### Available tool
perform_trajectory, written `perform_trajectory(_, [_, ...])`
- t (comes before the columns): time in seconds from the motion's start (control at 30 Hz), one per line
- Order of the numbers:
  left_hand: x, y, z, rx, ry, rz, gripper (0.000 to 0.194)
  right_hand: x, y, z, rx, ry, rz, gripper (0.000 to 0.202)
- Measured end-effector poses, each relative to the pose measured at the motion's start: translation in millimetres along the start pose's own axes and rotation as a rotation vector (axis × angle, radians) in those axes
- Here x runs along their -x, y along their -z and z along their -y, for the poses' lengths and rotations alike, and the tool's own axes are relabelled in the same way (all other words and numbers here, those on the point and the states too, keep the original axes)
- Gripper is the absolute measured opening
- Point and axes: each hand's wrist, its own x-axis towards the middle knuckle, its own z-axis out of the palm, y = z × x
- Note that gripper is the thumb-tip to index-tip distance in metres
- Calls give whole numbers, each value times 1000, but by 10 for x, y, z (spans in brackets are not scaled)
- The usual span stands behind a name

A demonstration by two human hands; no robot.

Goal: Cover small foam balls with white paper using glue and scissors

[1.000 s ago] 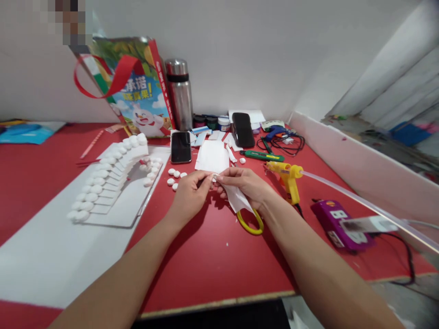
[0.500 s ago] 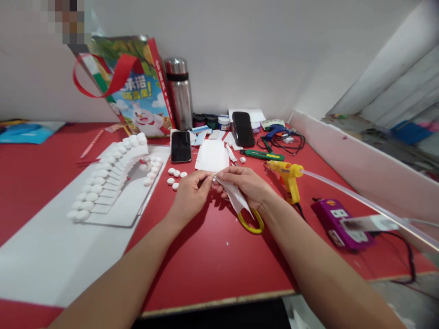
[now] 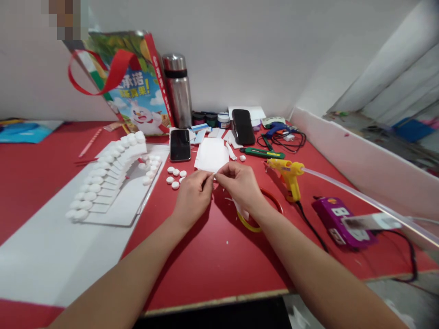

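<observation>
My left hand (image 3: 194, 194) and my right hand (image 3: 240, 183) meet fingertip to fingertip above the middle of the red table. Both are closed in a pinch around a tiny white piece (image 3: 214, 174), mostly hidden by the fingers. Under my right wrist lies a white strip (image 3: 243, 211), partly covered. Beside it show a yellow loop (image 3: 249, 225) and a red loop (image 3: 274, 201), which look like scissors handles. Several round white pieces (image 3: 175, 185) lie just left of my left hand. White paper (image 3: 211, 154) is spread beyond my fingers.
At left, a white stepped model (image 3: 113, 178) edged with round white pieces stands on a white board (image 3: 68, 260). A yellow glue gun (image 3: 290, 176) and a purple box (image 3: 343, 224) with cables are at right. Phones (image 3: 180, 145), a green cutter (image 3: 264, 153), a flask (image 3: 178, 91) and a bag (image 3: 137, 87) stand behind.
My right hand has let go of the white strip, which now lies under my wrist. It has turned palm down, uncovering the red loop. My fingertips still meet at the tiny white piece.
</observation>
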Motion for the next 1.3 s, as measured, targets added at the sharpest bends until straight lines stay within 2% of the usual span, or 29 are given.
perform_trajectory(0.2, [-2,38,13,-76,-107,-20,21,-27,69,27,-62,-56,73,13])
perform_trajectory(0.4, [31,18,36,-211,-264,4,20,-53,88,-8,-57,-71,49,12])
perform_trajectory(0.63, [32,10,46,-468,-334,-3,26,-35,72,-15,94,87,53,12])
perform_trajectory(0.73, [21,10,48,-603,-403,-29,27,-29,72,-22,83,80,74,15])
perform_trajectory(0.83, [13,6,61,-645,-468,-45,26,-32,68,-32,24,22,70,16])
perform_trajectory(0.9, [11,4,65,-579,-467,-42,27,-32,64,-25,-29,-13,65,14])
perform_trajectory(0.97, [7,5,62,-397,-410,-47,27,-29,63,1,-95,-36,60,11])
perform_trajectory(1.13, [-15,27,51,164,-107,-22,22,-18,93,102,-279,-151,98,10])
perform_trajectory(1.2, [-22,38,57,278,-10,-1,20,-17,111,128,-309,-159,132,13])
perform_trajectory(1.3, [-25,50,68,331,54,23,19,-17,131,129,-291,-113,156,15])
